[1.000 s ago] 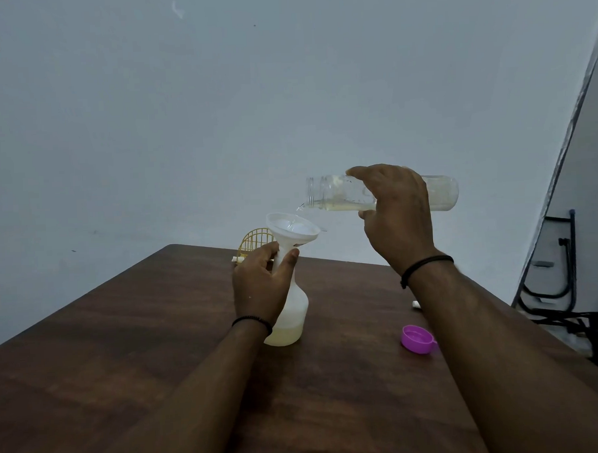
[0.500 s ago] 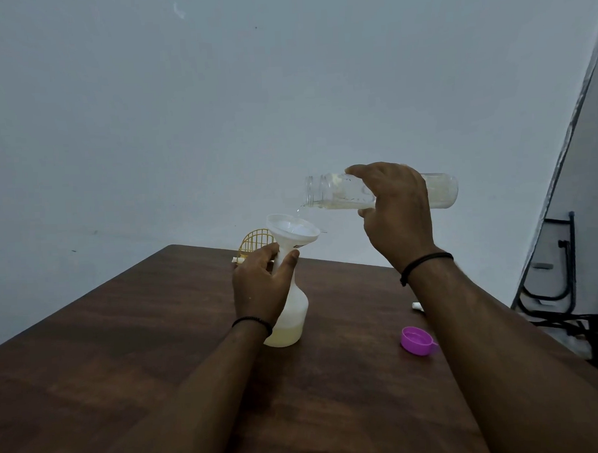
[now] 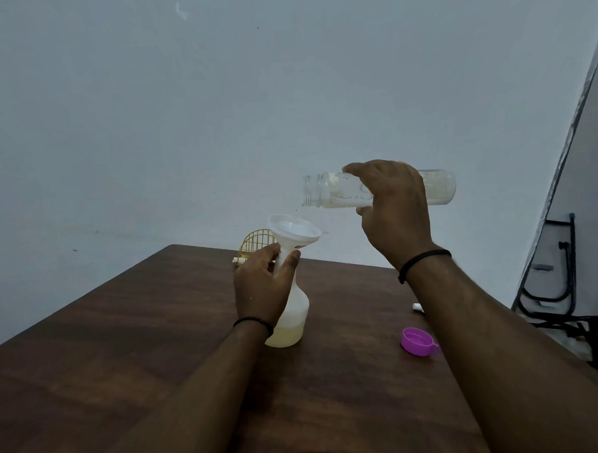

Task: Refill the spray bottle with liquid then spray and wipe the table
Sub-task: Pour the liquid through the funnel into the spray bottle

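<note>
A white spray bottle (image 3: 293,320) without its spray head stands upright on the brown wooden table (image 3: 153,363), with pale yellow liquid in its bottom part. A white funnel (image 3: 296,230) sits in its neck. My left hand (image 3: 263,286) grips the bottle's neck just below the funnel. My right hand (image 3: 394,208) holds a clear plastic bottle (image 3: 327,191) almost level, its open mouth to the left, just above the funnel's right rim. A little pale liquid lies along the clear bottle's lower side, and a thin trickle leaves its mouth.
A purple cap (image 3: 417,341) lies open side up on the table to the right. A small white piece (image 3: 417,307) lies beyond it. A yellow mesh object (image 3: 255,243) stands behind the funnel at the table's far edge. Black metal frames (image 3: 553,277) stand at right.
The clear bottle holds less liquid than a second ago and sits a touch higher. My left hand and the spray bottle have stayed put.
</note>
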